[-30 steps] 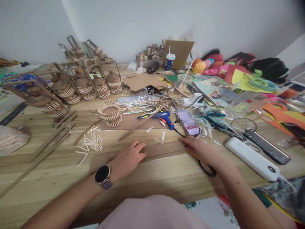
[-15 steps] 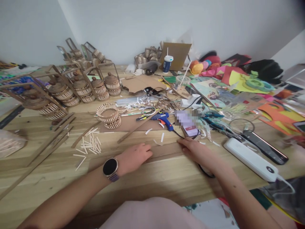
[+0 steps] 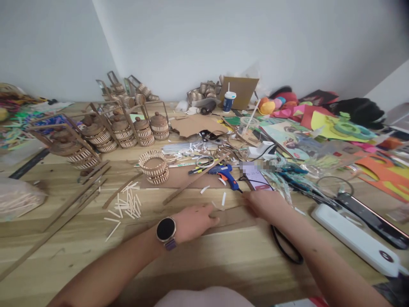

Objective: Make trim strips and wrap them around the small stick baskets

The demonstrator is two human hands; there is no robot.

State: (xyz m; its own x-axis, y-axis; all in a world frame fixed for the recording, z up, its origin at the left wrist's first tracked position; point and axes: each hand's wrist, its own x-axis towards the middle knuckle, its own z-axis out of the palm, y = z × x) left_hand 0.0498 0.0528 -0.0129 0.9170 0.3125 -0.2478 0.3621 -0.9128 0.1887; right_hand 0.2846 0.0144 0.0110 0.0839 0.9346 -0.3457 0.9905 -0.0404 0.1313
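Observation:
My left hand (image 3: 196, 222), with a watch (image 3: 166, 229) on its wrist, lies with loosely spread fingers on a flat brown cardboard strip (image 3: 234, 216). At the strip's right end my right hand (image 3: 263, 204) is closed, its fingertips partly hidden, around a black cable (image 3: 289, 249) that loops out below the wrist. Just beyond that hand are a blue glue gun (image 3: 226, 171) and a phone (image 3: 258, 181) with a lit screen. A round basket-like ring of small sticks (image 3: 154, 167) stands on cardboard to the left, behind a pile of short wooden sticks (image 3: 128, 204).
Finished-looking lidded baskets with tall handles (image 3: 123, 128) line the back left. Long brown strips (image 3: 60, 217) and a bag of sticks (image 3: 21, 198) lie at left. A white power strip (image 3: 354, 238) is at right. A cup (image 3: 228, 101) and coloured scraps (image 3: 300, 108) sit behind.
The view has shifted, so the scene sits lower. My right hand's fingers have curled in, and the cable has moved, now crossing the phone and looping wider. My left hand stays on the cardboard.

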